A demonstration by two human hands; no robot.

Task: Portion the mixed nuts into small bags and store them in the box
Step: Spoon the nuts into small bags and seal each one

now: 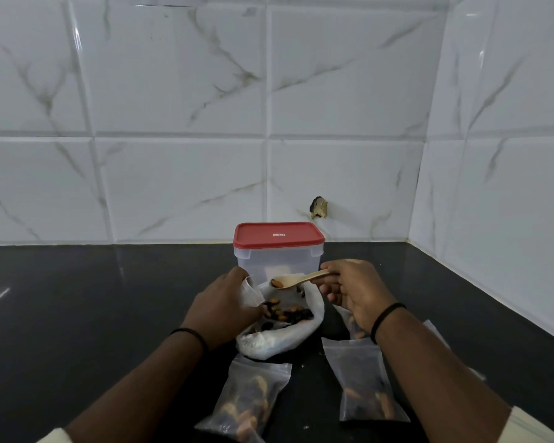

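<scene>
My left hand (226, 303) reaches forward over the black counter (77, 314), fingers curled on the near-left rim of the big white bag (282, 338), holding its mouth open. A dark band sits on that wrist. My right hand (354, 294) is raised just right of the bag, knuckles up, thumb and fingers pinching the handle of a pale wooden spoon (296, 280). The spoon lies almost level, its bowl over the bag's opening with a nut or two in it. A dark band circles this wrist too.

The mixed nuts (285, 313) lie loose inside the white bag. Two small clear bags with nuts in them lie flat nearer to me, one (247, 401) below the white bag, one (362, 382) partly under my right forearm. The clear box (277, 260) stands just behind the white bag, its red lid (278, 234) on. The lid carries a small label, too small to read.
</scene>
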